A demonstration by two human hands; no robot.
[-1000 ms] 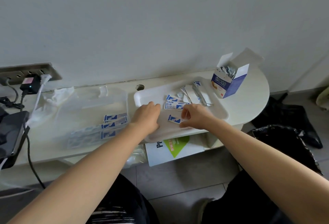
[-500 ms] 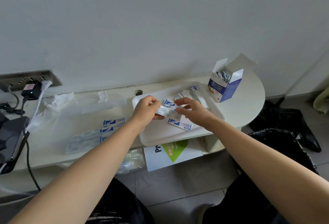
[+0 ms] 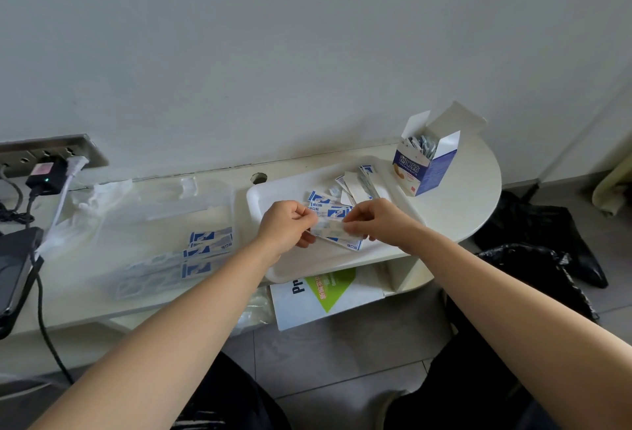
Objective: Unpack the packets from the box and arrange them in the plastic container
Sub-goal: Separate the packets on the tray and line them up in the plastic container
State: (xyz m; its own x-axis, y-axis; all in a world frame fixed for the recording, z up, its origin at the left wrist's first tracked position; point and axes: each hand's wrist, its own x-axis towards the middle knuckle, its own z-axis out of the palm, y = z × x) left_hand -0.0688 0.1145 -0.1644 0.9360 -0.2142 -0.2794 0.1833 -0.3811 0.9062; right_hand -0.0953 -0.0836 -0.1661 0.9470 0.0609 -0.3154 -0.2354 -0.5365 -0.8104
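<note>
A packet [image 3: 330,229], blurred, perhaps several stacked, is pinched at its ends by left hand [image 3: 285,226] and right hand [image 3: 383,222] above the white tray [image 3: 273,192].

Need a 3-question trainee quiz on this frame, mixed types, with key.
1. True or false: the left hand and right hand both pinch one packet.
2. The box stands: A left of the tray, B right of it, C on it.
3. What left of the tray already holds packets?
Key: 1 true; 2 B; 3 the clear container.
</note>
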